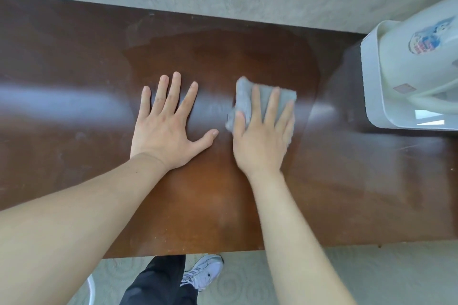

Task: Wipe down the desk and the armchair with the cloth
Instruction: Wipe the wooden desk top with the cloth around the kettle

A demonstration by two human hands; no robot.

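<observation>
One grey cloth (265, 100) flat beneath the right hand (260, 141), on the desk (74, 82).

Nothing readable here tbh. The white appliance (411, 74) at the right edge of the frame has a blue and red logo sticker (425, 41) on it, but it's way too blurry to make out.

This looks like a room in a home or a hotel — you cannot tell which. A shiny brown wooden desk (86, 62) stands on soft, pale carpet (260, 280) with round swirls in it. A white plastic machine (409, 77) with a cartoon sticker sits at the desk's right end — not office gear.
</observation>
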